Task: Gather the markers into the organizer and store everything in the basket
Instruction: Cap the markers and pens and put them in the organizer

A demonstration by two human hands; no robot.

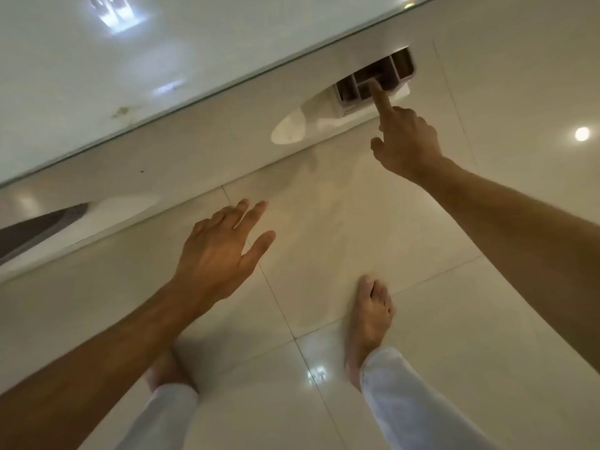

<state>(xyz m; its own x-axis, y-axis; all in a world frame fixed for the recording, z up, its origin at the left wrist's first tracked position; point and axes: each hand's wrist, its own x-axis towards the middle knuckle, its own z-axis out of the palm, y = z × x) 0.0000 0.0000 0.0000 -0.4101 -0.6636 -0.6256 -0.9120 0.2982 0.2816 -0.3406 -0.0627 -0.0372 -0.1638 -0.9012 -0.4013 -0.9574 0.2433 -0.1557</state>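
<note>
Right, organizer (376,79) sits far right, below glass tabletop (130,76) edge, apparently in white basket (324,118). Right hand (406,141) nearer: index finger extended into compartment, other fingers curled, holding nothing. Left hand (220,248) well apart, near-left, fingers spread, empty. Markers not visible.

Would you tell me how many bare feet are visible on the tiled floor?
2. The right foot stands fully visible on the tiles, lower centre-right. The left foot is lower left, mostly hidden behind the left forearm, so only part of it shows.
</note>
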